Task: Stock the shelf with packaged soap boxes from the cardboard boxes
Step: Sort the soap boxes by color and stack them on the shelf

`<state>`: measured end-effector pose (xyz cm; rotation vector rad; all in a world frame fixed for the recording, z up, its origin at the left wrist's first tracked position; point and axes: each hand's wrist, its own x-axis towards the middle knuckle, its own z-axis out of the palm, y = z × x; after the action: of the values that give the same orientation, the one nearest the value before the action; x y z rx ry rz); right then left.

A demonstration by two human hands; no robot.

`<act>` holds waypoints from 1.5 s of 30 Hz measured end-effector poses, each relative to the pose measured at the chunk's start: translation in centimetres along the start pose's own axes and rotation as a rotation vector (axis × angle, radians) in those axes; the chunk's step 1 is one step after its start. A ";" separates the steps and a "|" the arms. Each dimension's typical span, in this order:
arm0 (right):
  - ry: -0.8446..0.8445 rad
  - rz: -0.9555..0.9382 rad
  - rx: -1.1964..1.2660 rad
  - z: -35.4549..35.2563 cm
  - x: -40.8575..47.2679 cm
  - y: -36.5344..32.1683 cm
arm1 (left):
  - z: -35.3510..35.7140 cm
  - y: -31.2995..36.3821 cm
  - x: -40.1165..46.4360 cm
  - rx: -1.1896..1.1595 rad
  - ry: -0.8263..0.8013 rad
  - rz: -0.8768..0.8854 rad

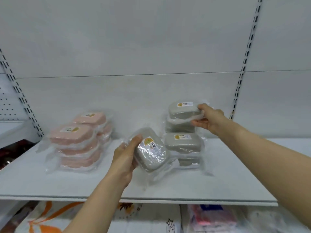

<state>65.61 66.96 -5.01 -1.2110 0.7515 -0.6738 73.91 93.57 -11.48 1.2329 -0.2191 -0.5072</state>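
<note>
The white shelf [218,187] is bare across its front and far right, so there is open room on the near side of both hands. Left of the left hand stand the pink stacks [79,145], two piles, one behind the other, clear of the work. The grey stacks [183,147] sit between the hands, a rear pile and a front pile just beside each other.

The right hand [210,121] is closed on the right end of the top box [182,110], which lies on the rear pile with its long axis running left to right; whether it is fully settled cannot be told.

The left hand [125,155] grips a wrapped grey box [152,150] by its left side, held off the shelf and tilted, long axis slanting from far-left to near-right. The front pile lies just right of that grip and is lower than the rear one, so the left hand looks nearer to it. Likely the box must turn level and go right. Loose wrap edges [207,172] could snag.
</note>
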 end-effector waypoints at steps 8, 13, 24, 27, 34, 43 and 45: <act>0.081 0.052 -0.379 1.6 3.1 1.3 | 0.3 0.4 0.5 -0.029 0.007 0.010; 0.112 0.053 -0.519 1.1 2.9 1.3 | 0.7 1.3 0.1 -0.067 0.010 -0.018; -0.407 -0.797 -0.897 1.6 -9.4 -1.2 | 4.3 3.8 -1.4 -0.194 -0.085 0.030; -0.417 -0.870 -1.205 2.2 -10.4 -0.5 | 6.1 3.9 -2.1 -0.277 -0.189 0.036; -0.315 -0.869 -1.127 -1.3 -6.7 -2.5 | 5.4 1.6 -1.6 0.205 -0.069 0.097; -0.642 -0.777 -1.241 -2.3 -1.5 0.1 | 5.0 -6.0 0.0 0.947 -0.077 0.213; -0.674 -0.826 -1.226 -2.5 -0.9 0.4 | 5.5 -6.5 0.5 0.930 -0.035 0.230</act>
<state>63.13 66.38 -5.67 -2.7660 -0.0417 -0.3381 70.35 87.16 -15.81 2.0674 -0.6678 -0.2118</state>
